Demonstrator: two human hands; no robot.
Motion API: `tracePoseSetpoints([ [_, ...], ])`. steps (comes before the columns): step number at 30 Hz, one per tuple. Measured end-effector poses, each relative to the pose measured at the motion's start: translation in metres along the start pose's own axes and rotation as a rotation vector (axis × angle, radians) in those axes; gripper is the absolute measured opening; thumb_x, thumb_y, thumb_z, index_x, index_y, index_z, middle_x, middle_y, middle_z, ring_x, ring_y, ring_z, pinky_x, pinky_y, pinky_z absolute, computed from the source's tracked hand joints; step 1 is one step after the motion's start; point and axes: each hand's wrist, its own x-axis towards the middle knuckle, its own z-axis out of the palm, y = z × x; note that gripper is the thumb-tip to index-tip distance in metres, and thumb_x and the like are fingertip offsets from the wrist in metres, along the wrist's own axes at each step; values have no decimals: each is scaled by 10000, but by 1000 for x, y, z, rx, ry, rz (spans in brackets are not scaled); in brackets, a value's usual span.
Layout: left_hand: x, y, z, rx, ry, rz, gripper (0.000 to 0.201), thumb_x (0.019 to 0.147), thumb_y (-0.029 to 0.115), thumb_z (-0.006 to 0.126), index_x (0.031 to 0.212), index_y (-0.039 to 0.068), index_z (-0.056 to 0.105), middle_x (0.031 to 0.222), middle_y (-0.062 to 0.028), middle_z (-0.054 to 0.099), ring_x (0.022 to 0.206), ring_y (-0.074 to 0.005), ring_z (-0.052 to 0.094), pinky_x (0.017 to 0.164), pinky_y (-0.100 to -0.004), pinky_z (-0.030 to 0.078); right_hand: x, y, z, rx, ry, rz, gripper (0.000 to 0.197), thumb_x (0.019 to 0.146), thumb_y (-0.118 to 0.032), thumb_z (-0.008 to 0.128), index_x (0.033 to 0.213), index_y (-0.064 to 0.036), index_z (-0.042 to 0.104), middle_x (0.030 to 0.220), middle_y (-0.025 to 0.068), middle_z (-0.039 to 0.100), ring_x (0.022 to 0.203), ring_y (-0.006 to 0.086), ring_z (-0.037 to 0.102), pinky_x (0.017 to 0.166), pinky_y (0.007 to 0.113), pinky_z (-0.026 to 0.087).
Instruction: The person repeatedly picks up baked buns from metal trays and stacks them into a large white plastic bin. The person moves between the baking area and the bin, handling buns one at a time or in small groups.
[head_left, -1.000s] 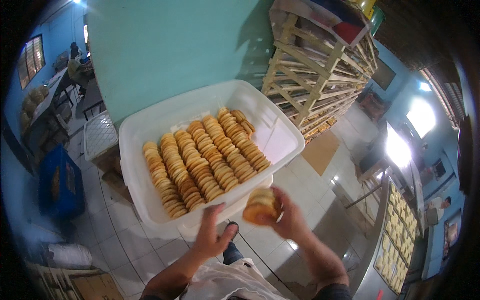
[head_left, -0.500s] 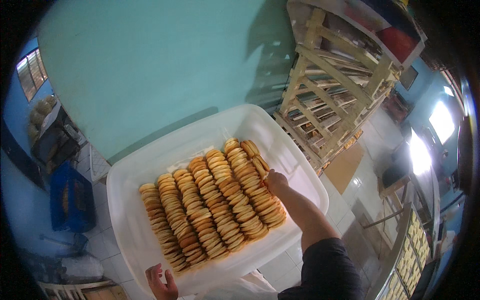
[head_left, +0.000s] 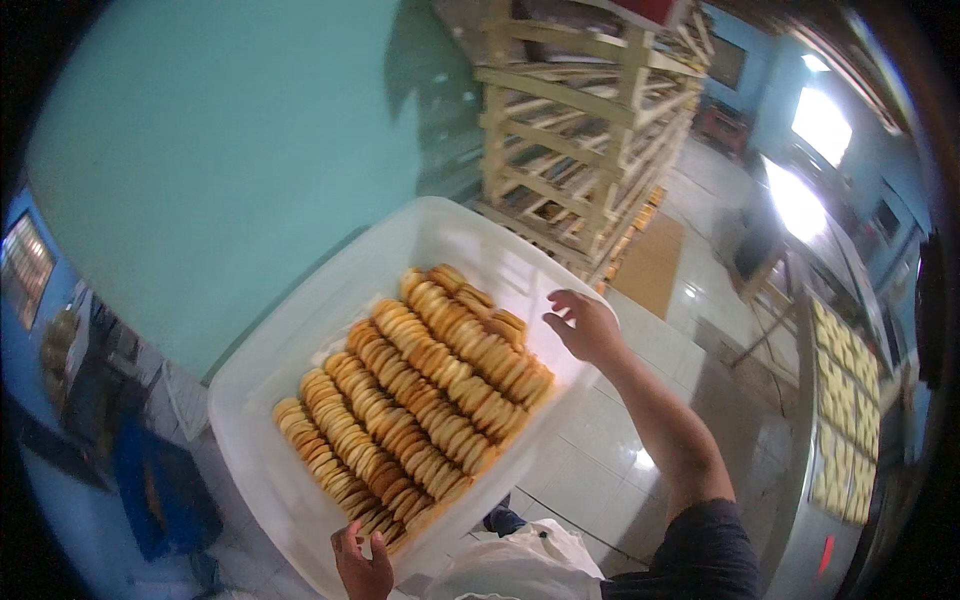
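A large white plastic tub (head_left: 262,345) holds several slanting rows of flat, round, golden-brown biscuits (head_left: 390,420) stacked on edge. A few loose-looking biscuits (head_left: 478,296) lie at the far end of the rightmost row. Over the tub's right side, my right hand (head_left: 588,325) hangs with thumb and fingers apart and slightly curved, nothing in it. At the near left, my left hand (head_left: 362,565) rests by the tub's near rim, its fingers apart over the edge beside the closest biscuits; it holds no biscuit.
Green wall (head_left: 230,140) borders the tub's far side. Beyond it to the right stands a wooden slatted rack (head_left: 560,130). A table with trays of pale dough pieces (head_left: 843,410) is at the right. White cloth (head_left: 520,562) lies close to me; a blue crate (head_left: 155,485) sits left.
My right hand has come away from the biscuits and moved right, over the tub's rim, with fingers opened. The view has turned, and my left hand remains near the front rim.
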Motion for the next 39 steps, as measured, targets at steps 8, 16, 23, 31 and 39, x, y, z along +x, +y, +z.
tracePoseSetpoints([
  [8, -4, 41, -5, 18, 120, 245, 345, 955, 153, 642, 1225, -51, 577, 1108, -231, 589, 1066, -388, 537, 898, -471, 473, -495, 78, 72, 60, -550, 915, 782, 878, -656, 620, 1370, -49, 572, 1363, 239, 573, 1213, 409, 574, 1057, 515, 429],
  [16, -18, 171, 101, -549, -471, 131, 264, 942, 157, 659, 1108, -42, 617, 986, -170, 605, 870, -285, 598, 811, -388, 517, -663, 129, 35, 304, -895, 1505, 641, 882, -523, 621, 1305, -42, 618, 1267, 205, 636, 1124, 361, 626, 975, 457, 490],
  [23, 3, 299, 330, -378, -1165, 93, 404, 951, 312, 646, 1227, 18, 621, 1171, -204, 686, 1102, -248, 671, 908, -366, 522, -653, 263, -15, 409, -536, 1621, 537, 879, -436, 644, 1257, -55, 658, 1181, 156, 688, 1030, 301, 668, 902, 410, 537],
  [31, -23, 291, 447, -40, -1556, -257, 406, 942, 404, 630, 1123, 44, 673, 947, -150, 708, 903, -245, 681, 771, -376, 524, -581, 422, -132, 532, -357, 1779, 360, 928, -323, 656, 1138, -35, 703, 930, 93, 703, 766, 190, 668, 642, 340, 556],
  [39, 57, 307, 515, -27, -1297, -651, 372, 937, 402, 621, 1067, 57, 675, 814, -113, 670, 740, -219, 639, 647, -371, 503, -447, 604, -144, 458, -160, 1711, 313, 922, -252, 674, 1139, -26, 673, 908, 81, 695, 716, 213, 645, 592, 367, 520],
])
